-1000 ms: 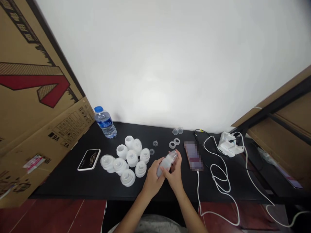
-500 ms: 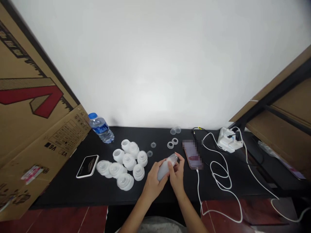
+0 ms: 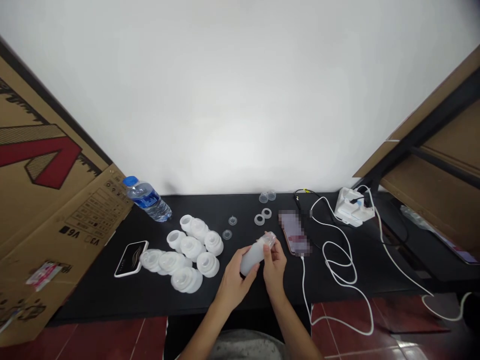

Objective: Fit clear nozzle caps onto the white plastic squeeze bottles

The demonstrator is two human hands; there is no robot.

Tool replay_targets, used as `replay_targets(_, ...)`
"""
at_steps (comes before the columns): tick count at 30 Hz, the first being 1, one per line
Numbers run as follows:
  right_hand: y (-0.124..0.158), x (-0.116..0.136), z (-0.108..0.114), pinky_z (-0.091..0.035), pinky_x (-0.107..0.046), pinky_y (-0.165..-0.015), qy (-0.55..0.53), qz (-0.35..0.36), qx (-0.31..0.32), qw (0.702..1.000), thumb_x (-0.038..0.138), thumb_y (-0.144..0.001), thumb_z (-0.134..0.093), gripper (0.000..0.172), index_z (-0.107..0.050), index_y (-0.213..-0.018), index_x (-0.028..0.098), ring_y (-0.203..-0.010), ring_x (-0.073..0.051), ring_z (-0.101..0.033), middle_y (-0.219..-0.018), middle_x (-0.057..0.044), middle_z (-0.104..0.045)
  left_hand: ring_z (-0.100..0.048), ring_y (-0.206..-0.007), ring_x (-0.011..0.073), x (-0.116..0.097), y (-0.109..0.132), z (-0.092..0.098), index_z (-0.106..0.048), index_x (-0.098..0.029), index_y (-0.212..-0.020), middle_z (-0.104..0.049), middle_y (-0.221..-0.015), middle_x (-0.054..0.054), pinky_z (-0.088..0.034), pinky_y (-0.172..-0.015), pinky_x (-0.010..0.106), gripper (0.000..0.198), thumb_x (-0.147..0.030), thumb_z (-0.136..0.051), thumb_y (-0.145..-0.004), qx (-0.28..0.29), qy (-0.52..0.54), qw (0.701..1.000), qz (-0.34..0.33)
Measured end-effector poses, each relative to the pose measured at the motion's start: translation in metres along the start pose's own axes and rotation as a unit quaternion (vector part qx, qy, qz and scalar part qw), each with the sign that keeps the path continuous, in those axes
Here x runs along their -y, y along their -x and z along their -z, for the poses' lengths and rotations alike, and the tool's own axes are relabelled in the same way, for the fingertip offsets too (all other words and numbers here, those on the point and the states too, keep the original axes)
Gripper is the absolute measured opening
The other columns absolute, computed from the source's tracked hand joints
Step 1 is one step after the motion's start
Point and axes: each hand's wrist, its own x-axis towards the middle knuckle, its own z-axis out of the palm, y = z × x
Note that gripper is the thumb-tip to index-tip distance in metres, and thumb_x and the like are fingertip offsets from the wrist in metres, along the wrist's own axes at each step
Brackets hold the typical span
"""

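Note:
A small translucent white bottle (image 3: pixel 251 258) with a clear cap is tilted between my two hands above the black table. My left hand (image 3: pixel 235 275) wraps round the bottle's body. At the capped end, my right hand (image 3: pixel 275 262) grips with thumb and fingers. To the left of my hands stand several white bottles (image 3: pixel 192 248) in a cluster, some open-necked. Between the cluster and my hands lie two small clear discs (image 3: pixel 227 234). Two clear rings (image 3: pixel 259 219) and two clear domed caps (image 3: pixel 264 197) rest beyond my hands.
At the left are a water bottle (image 3: pixel 148 199), a white-edged device (image 3: pixel 131 258) and a large cardboard box (image 3: pixel 90 210). To the right lie a phone (image 3: pixel 294 232) with a charging cable (image 3: pixel 350 255) and a white power strip (image 3: pixel 352 206). A white wall (image 3: pixel 240 100) rises behind the table.
My view has shifted slightly. The fingers of my right hand have moved around the clear cap, and both hands keep hold of the bottle.

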Motion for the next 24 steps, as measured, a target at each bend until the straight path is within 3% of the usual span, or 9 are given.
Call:
replay_targets(5, 0.006, 0.004, 0.006, -0.064, -0.043, -0.094, 0.071, 0.075, 0.043, 0.994, 0.051, -0.112, -0.058, 0.046, -0.064, -0.148, 0.022, -0.111, -0.03, -0.08, -0.129, -0.015, -0.081, -0.071, -0.136, 0.0309, -0.003, 0.013, -0.002, -0.055, -0.028, -0.156, -0.07, -0.149, 0.013, -0.059, -0.114, 0.049, 0.05, -0.031, -0.065, -0.107, -0.012, -0.059, 0.998, -0.035)
replay_targets(9, 0.014, 0.013, 0.005, -0.062, -0.046, -0.096, 0.169, 0.21, 0.103, 0.957, 0.041, -0.113, -0.056, 0.047, -0.057, -0.158, 0.027, -0.112, -0.03, -0.074, -0.132, -0.013, -0.078, -0.066, -0.143, 0.0313, 0.003, 0.038, -0.002, -0.042, -0.028, -0.169, -0.064, -0.157, 0.014, -0.06, -0.116, 0.051, 0.063, -0.024, -0.06, -0.109, -0.043, -0.116, 0.991, -0.055)
replay_targets(13, 0.016, 0.018, -0.001, -0.062, -0.046, -0.089, 0.216, 0.292, 0.124, 0.923, 0.033, -0.109, -0.064, 0.05, -0.056, -0.159, 0.032, -0.1, -0.029, -0.068, -0.134, -0.01, -0.079, -0.07, -0.135, 0.0308, 0.01, 0.059, -0.002, -0.057, -0.025, -0.153, -0.069, -0.145, 0.015, -0.063, -0.11, 0.05, 0.047, -0.019, -0.06, -0.106, -0.118, -0.149, 0.978, -0.086)
replay_targets(15, 0.016, 0.018, -0.005, -0.062, -0.044, -0.085, 0.221, 0.285, 0.13, 0.923, 0.031, -0.106, -0.071, 0.049, -0.06, -0.154, 0.032, -0.096, -0.028, -0.067, -0.131, -0.01, -0.079, -0.076, -0.115, 0.0276, 0.009, 0.063, -0.004, -0.066, -0.023, -0.131, -0.074, -0.123, 0.013, -0.067, -0.097, 0.043, 0.028, -0.017, -0.061, -0.105, -0.148, -0.152, 0.97, -0.117)
replay_targets(17, 0.016, 0.018, -0.007, -0.062, -0.041, -0.08, 0.221, 0.257, 0.136, 0.931, 0.032, -0.104, -0.075, 0.046, -0.064, -0.148, 0.03, -0.092, -0.026, -0.069, -0.126, -0.01, -0.079, -0.075, -0.095, 0.0237, 0.008, 0.064, -0.006, -0.066, -0.022, -0.113, -0.073, -0.102, 0.009, -0.066, -0.085, 0.037, 0.014, -0.014, -0.06, -0.103, -0.135, -0.159, 0.966, -0.155)
replay_targets(20, 0.016, 0.017, -0.007, -0.06, -0.035, -0.069, 0.215, 0.201, 0.144, 0.945, 0.034, -0.102, -0.076, 0.042, -0.068, -0.142, 0.027, -0.078, -0.022, -0.068, -0.121, -0.01, -0.079, -0.067, -0.076, 0.0205, 0.006, 0.066, -0.008, -0.061, -0.022, -0.097, -0.068, -0.081, 0.004, -0.061, -0.075, 0.034, 0.016, -0.008, -0.055, -0.102, -0.087, -0.182, 0.952, -0.231)
replay_targets(24, 0.01, 0.013, -0.006, -0.054, -0.03, -0.056, 0.19, 0.137, 0.18, 0.955, 0.038, -0.096, -0.082, 0.041, -0.073, -0.133, 0.025, -0.063, -0.017, -0.061, -0.103, -0.005, -0.08, -0.06, -0.062, 0.02, 0.012, 0.071, -0.01, -0.056, -0.024, -0.083, -0.062, -0.067, 0.002, -0.053, -0.063, 0.034, 0.025, -0.007, -0.051, -0.099, -0.071, -0.219, 0.929, -0.29)
